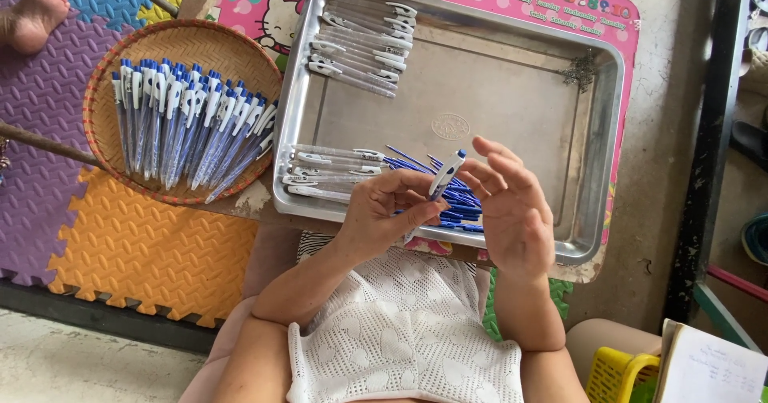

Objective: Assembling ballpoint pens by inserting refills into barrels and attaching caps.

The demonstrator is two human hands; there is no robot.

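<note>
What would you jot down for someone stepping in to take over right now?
Left hand: grip shut on a pen, held upright over the steel tray.
Right hand: open, fingers beside the pen.
Done: assembled blue-and-white pens lie in the woven basket.
Left: clear barrels at the tray's top and left, blue refills under the hands.

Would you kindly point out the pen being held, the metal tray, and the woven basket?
pen (446,174), head view, on its white barrel below the blue tip.
metal tray (512,83), head view, on its bare floor.
woven basket (200,39), head view, on its bare inner weave.
</note>
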